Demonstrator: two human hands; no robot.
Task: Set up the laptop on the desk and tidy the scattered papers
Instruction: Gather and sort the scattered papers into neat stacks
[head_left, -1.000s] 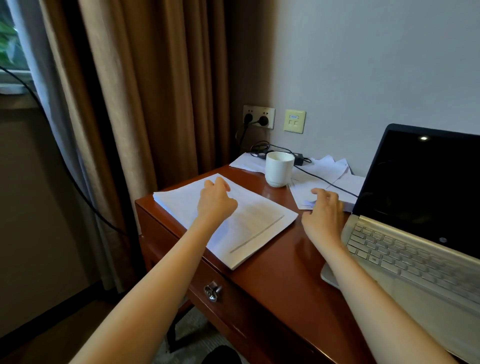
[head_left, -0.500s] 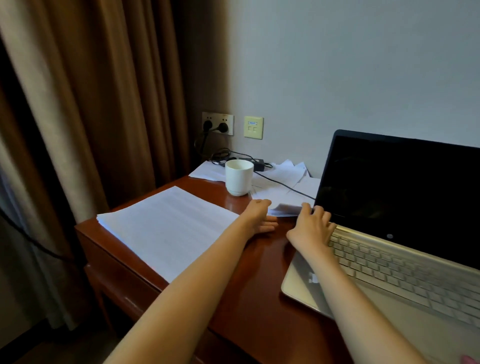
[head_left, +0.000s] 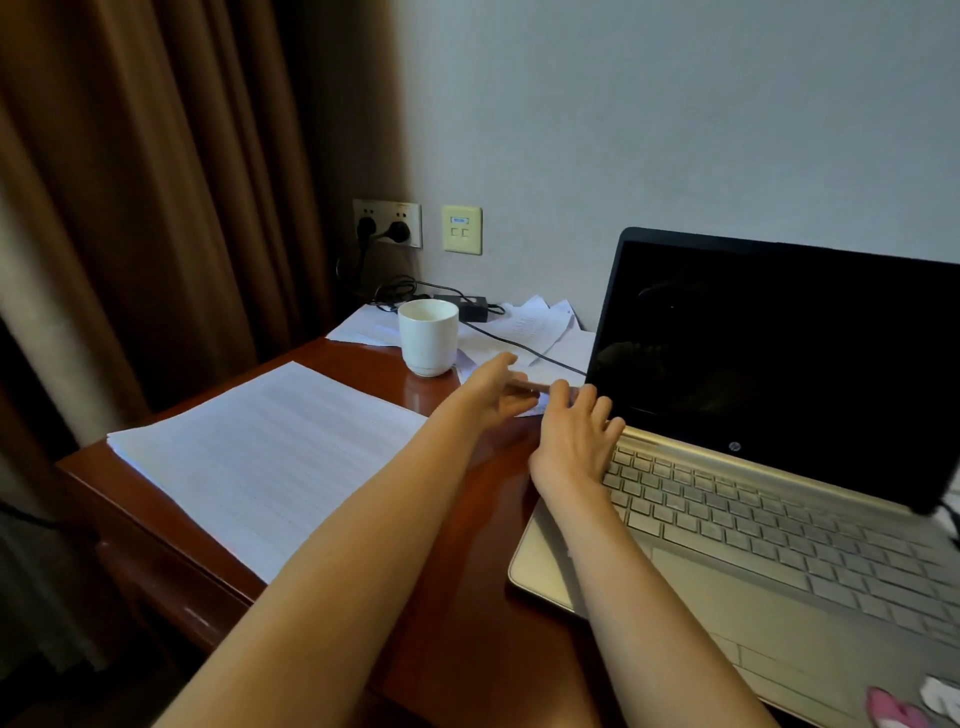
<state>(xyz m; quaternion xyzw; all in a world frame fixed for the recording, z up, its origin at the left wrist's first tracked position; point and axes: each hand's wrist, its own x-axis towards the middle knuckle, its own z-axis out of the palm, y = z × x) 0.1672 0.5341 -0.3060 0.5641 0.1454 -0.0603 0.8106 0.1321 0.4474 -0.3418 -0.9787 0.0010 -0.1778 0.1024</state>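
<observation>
Fingers (head_left: 521, 386) of left hand (head_left: 488, 399) now lifted, outstretched over papers (head_left: 535, 327).

hp logo (head_left: 734, 446) on laptop (head_left: 779, 551) bezel, papers' (head_left: 270, 457) print illegible

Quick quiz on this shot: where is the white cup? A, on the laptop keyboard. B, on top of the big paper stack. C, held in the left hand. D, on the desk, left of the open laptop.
D: the white cup stands upright on the desk, left of the laptop and beyond the far edge of the paper stack.
</observation>
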